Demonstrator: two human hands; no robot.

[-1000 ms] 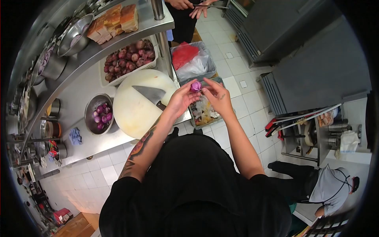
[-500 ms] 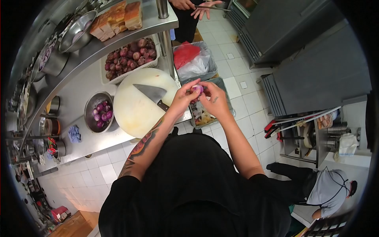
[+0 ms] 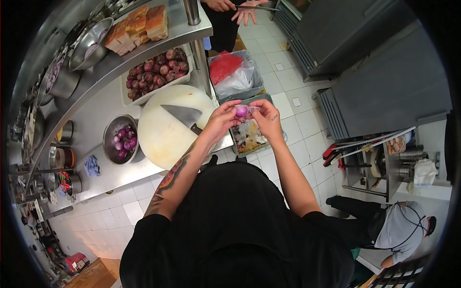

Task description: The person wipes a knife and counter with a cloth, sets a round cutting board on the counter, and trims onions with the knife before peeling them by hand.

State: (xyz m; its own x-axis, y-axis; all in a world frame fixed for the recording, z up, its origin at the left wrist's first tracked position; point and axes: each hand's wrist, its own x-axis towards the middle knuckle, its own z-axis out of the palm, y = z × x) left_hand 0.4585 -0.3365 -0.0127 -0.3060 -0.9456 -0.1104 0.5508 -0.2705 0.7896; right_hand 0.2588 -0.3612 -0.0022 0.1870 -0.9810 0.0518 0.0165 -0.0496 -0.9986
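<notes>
My left hand (image 3: 223, 119) holds a small purple onion (image 3: 241, 111) in its fingers, above a bin of peelings (image 3: 249, 137). Close on the onion's right side, my right hand (image 3: 265, 117) pinches a thin, pale piece of its skin. A large knife (image 3: 182, 115) lies flat on the round white cutting board (image 3: 163, 139), left of my hands. Beside the board, a steel bowl (image 3: 110, 144) contains several peeled purple onions (image 3: 126, 141). Behind the board stands a white basket (image 3: 189, 72) of unpeeled red onions (image 3: 158, 69).
Slabs of meat (image 3: 139, 28) and steel bowls (image 3: 91, 44) sit on the raised shelf. A blue cloth (image 3: 91, 165) lies on the counter. Beyond the bin is a bag-lined container (image 3: 237, 74). One person holds a blade at the top; another bends at the lower right.
My hands were close together around the onion; now the right hand has drawn slightly to the right, with skin stretched between its fingers and the onion.
</notes>
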